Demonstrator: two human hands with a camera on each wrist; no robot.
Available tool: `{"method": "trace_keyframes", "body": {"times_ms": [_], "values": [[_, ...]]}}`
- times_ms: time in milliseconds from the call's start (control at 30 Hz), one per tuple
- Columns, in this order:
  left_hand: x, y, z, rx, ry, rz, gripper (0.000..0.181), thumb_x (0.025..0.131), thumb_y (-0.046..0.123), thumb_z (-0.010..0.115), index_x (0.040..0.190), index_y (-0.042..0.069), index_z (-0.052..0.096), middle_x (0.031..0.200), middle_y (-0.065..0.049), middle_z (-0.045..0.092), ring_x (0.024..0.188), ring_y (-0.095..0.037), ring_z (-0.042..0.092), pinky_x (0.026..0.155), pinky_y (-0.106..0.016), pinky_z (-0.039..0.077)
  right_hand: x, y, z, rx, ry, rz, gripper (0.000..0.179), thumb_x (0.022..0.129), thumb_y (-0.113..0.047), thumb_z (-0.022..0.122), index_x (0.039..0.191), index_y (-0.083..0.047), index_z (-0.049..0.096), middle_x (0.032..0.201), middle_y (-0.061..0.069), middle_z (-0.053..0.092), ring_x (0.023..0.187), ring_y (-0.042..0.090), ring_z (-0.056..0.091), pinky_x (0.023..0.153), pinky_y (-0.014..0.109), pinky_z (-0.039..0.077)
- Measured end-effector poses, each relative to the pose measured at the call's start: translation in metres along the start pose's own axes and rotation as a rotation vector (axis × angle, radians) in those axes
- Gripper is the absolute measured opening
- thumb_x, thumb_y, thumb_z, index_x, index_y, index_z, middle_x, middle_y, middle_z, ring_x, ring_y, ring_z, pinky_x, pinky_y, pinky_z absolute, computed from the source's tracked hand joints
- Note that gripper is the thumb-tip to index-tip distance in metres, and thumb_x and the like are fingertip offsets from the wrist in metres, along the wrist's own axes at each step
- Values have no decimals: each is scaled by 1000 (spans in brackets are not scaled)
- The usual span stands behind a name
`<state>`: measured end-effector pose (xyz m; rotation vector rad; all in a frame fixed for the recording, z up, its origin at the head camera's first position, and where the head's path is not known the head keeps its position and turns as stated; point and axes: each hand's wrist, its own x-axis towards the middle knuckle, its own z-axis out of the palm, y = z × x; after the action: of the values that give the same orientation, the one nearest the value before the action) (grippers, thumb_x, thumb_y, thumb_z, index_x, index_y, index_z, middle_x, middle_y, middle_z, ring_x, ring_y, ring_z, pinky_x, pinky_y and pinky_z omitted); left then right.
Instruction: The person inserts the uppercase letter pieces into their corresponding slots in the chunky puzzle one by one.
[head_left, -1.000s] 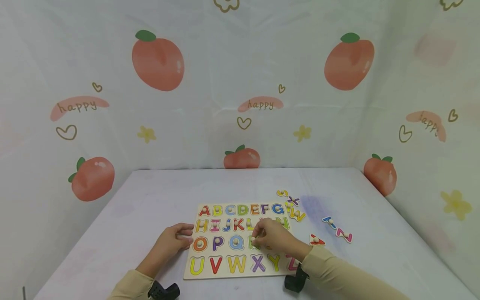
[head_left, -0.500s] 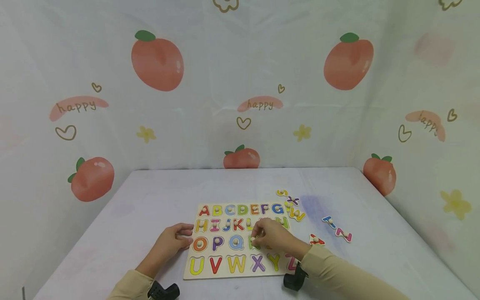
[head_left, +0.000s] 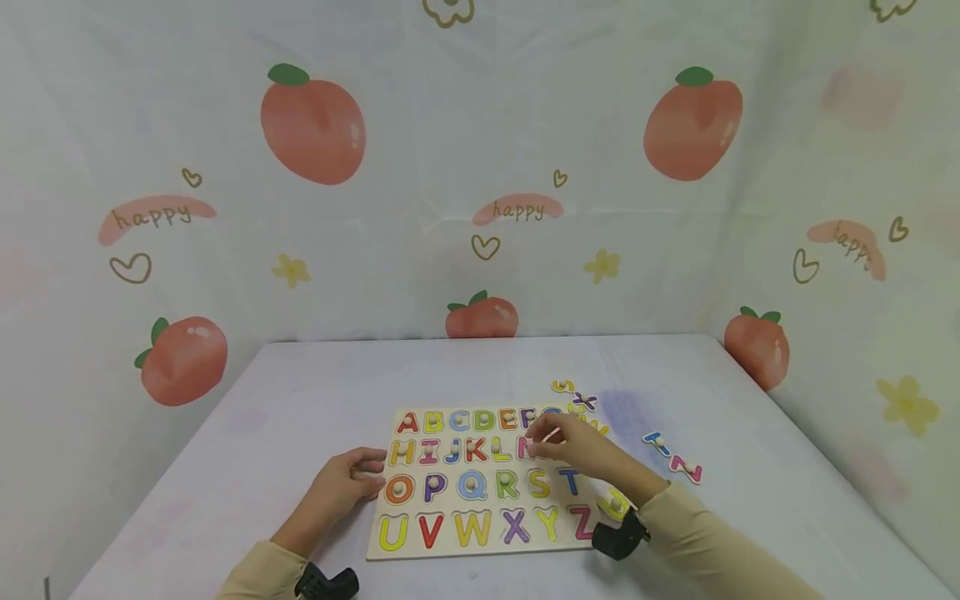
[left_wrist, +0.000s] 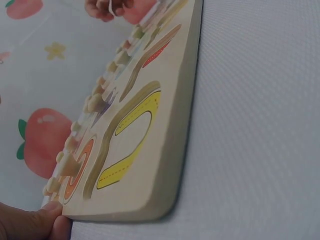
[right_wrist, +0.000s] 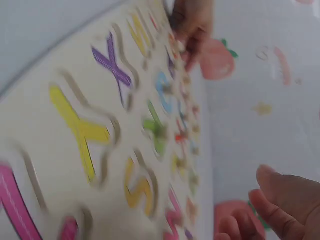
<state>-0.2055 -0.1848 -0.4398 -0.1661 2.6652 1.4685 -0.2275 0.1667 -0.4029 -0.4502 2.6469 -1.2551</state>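
Note:
A wooden alphabet puzzle board (head_left: 450, 467) lies on the table. My left hand (head_left: 345, 483) holds its left edge, the thumb (left_wrist: 47, 212) at the corner in the left wrist view. Over the board's right side hangs my right hand (head_left: 573, 442), fingers loosely bent with nothing between them. It partly covers the G and M pieces and hides the N. The green R piece (head_left: 506, 483) sits in its slot, its knob showing. To its right, the S slot (head_left: 538, 483) and T slot (head_left: 570, 481) hold no pieces, and neither does the bottom row.
Loose letters lie right of the board: a yellow S (head_left: 562, 386), a purple X (head_left: 585, 402), a blue T (head_left: 657, 443), a pink Z (head_left: 686, 469) and a yellow U (head_left: 615, 504). Others are partly hidden by the right hand. A printed cloth hangs behind the table.
My right hand has let go of the R piece and moved up and to the right. Its forearm now covers the red letter piece and uncovers the U. The left hand stays put.

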Motion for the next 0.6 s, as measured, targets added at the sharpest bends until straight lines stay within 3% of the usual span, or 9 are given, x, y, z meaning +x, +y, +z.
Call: {"method": "trace_keyframes", "body": {"times_ms": [167,400,600], "values": [[0,-1,0,17,-2,7,42,83,-2,69,124,-6,58,104,-14,65,78,-14,64,66,-29,57,-6,11,-32,55,100,-4,25,93,-19,63,112,-2,60,108,9,63,94,20,60,79,35,52],[1,0,0,20,1,-1,43,83,-2,69,124,-6,58,105,-15,65,81,-14,64,66,-28,57,-1,38,-61,60,268,41,41,95,-25,62,127,-3,53,121,17,59,107,31,61,92,43,53],[1,0,1,11,5,-2,42,83,-2,69,123,-6,58,104,-15,64,79,-14,62,65,-27,57,17,48,-72,45,303,70,50,95,-29,60,138,-6,46,133,23,53,121,41,54,101,54,45]]}}
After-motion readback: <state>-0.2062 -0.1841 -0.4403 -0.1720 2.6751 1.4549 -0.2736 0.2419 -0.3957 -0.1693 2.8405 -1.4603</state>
